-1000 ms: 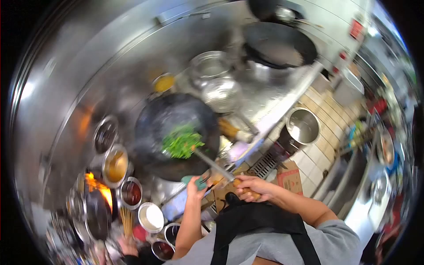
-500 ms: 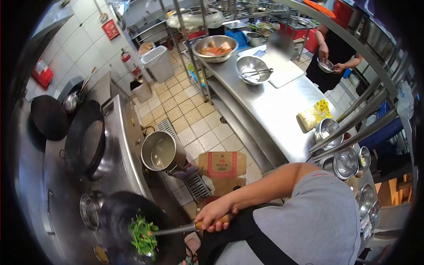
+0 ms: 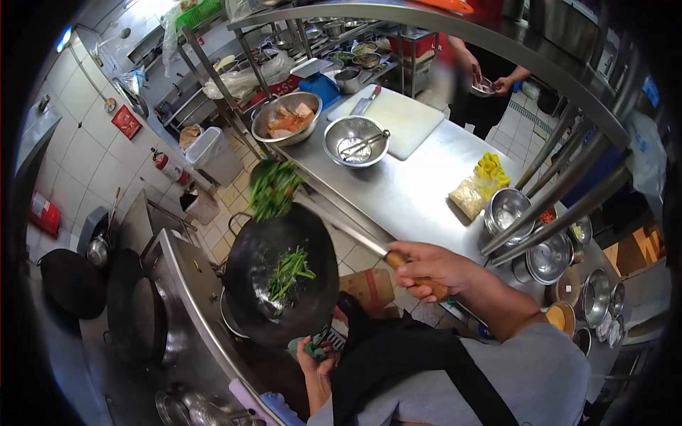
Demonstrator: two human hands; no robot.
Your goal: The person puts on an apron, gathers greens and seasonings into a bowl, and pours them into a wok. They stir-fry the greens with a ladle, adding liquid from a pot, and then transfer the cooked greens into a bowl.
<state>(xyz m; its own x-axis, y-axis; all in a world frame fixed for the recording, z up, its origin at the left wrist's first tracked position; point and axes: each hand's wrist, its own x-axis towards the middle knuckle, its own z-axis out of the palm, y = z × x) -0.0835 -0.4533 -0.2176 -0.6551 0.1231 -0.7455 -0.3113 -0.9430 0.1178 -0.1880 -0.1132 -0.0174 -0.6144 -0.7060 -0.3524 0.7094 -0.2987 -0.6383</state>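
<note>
My right hand (image 3: 435, 271) is wrapped round the wooden handle of a long wok ladle (image 3: 356, 234). A heap of green leafy vegetables (image 3: 275, 190) sits on its far end, hiding most of the head. Below the ladle, my left hand (image 3: 314, 363) grips the near edge of a black wok (image 3: 245, 266) through a green cloth (image 3: 300, 346). The wok is raised and tilted, clear of the stove. More cut green stems (image 3: 291, 273) lie in its bottom with some wet shine around them.
A steel worktable (image 3: 419, 188) holds a bowl of reddish food (image 3: 286, 118), a colander with a whisk (image 3: 356, 140), a cutting board (image 3: 405, 128) and a yellow-topped bag (image 3: 470, 195). Overhead runs a metal shelf frame (image 3: 426, 15). A co-worker's hands (image 3: 490, 84) hold a small bowl.
The wok has come up off the stove toward the worktable, now in my left hand. My right hand has lifted the ladle, with most of the greens on it, out of the wok.
</note>
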